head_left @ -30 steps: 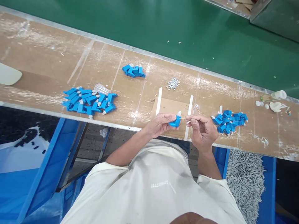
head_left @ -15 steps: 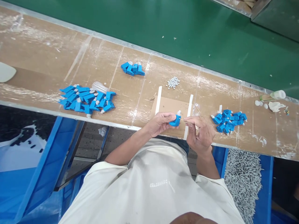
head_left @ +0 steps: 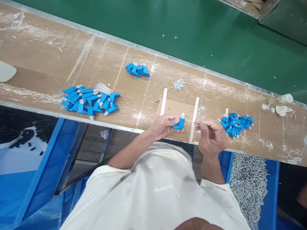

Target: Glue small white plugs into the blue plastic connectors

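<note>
My left hand (head_left: 165,125) is closed around a small blue plastic block with a whitish tip, pinching the blue block (head_left: 178,124) between thumb and fingers. To the right of it, my right hand (head_left: 211,134) grips a thin wooden toothpick (head_left: 191,121). Its point faces the side of the blue block, with a small gap that I cannot judge exactly. Both hands are over a cardboard mat (head_left: 178,110) edged by two white strips. Beyond the mat lies a small heap of grey pellets (head_left: 178,84).
Similar blue blocks form a large pile (head_left: 90,101) at left, a small group (head_left: 137,70) farther back and another pile (head_left: 237,124) at right. A clear plastic cup (head_left: 103,88) lies by the left pile. Toothpicks (head_left: 203,111) and a jar (head_left: 280,99) are on the right.
My right hand has moved to the right, drawing the toothpick away from the blue block. My left hand holds the block in nearly the same place.
</note>
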The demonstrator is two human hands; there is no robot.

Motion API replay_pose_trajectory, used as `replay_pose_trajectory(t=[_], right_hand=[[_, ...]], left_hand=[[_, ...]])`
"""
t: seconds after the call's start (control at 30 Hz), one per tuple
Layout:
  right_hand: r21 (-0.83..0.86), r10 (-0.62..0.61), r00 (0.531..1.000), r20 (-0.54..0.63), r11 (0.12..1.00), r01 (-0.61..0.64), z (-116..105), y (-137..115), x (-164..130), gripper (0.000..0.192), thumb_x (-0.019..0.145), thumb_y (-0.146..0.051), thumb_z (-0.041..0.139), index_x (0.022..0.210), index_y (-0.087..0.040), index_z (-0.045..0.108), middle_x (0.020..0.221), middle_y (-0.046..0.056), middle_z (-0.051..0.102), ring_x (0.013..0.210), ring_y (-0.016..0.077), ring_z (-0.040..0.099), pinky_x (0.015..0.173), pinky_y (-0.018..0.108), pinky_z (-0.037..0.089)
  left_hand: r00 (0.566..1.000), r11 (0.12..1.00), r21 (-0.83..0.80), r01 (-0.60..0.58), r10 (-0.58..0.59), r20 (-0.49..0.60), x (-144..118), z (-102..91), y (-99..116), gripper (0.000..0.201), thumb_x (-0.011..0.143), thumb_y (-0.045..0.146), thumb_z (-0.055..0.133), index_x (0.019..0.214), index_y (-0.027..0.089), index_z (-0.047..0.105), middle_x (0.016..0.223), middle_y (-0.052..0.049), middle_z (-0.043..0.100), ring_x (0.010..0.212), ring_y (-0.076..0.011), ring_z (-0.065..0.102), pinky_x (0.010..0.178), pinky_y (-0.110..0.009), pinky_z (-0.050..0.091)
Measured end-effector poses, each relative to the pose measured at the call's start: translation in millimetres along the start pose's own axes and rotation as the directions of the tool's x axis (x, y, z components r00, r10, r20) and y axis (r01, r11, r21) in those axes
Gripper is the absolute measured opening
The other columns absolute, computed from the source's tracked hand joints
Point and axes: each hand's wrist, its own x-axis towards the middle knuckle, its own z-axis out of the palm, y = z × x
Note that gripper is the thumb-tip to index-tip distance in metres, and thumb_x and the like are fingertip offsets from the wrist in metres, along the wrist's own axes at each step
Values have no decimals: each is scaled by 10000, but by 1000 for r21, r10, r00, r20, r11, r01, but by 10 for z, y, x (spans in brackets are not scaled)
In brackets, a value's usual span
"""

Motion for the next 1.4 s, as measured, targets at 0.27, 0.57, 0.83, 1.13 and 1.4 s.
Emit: replay_pose_trajectory(t=[0.27,0.57,0.83,1.13,1.4], right_hand=[[-22,163,972,168,987,-161,59,233,-57,135,982,-253,616,1016,-242,746,919,45,713,774,173,688,583,291,595],[-174,210,932,295,971,-164,86,483,6,292,1024,-302,511,1185,-210,736,846,50,634,747,194,628,703,352,537],[-256,300,865,402,944,-208,475,955,837,183,912,-244,603,965,-182,767,913,62,755,760,194,679,749,330,537],[-468,303,775,554,884,-11,891,1088,1119,168,912,-217,598,881,-166,755,913,106,758,859,244,668,819,347,488],[-661,430,628,649,727,185,1039,878,1282,238,889,-128,539,919,-82,771,996,228,769,938,318,711,827,365,500]], left_hand=[[997,998,-33,-62,61,-41,-68,-95,98,350,738,381,881,855,83,740,779,-77,724,714,-143,710,698,-212,581],[975,989,-107,-106,82,-206,-155,-341,184,164,825,208,786,912,98,702,787,-61,730,674,-120,705,683,-202,605],[972,966,-189,-177,141,-187,-138,-463,84,189,785,226,812,879,100,708,761,-61,733,604,-99,669,598,-179,575],[981,962,-198,-185,168,-101,-83,-501,41,354,713,324,899,909,83,729,800,-79,738,675,-127,697,647,-198,565],[982,965,-200,-168,147,-116,-79,-496,58,333,728,295,887,913,82,711,790,-81,733,675,-130,699,614,-190,553]])
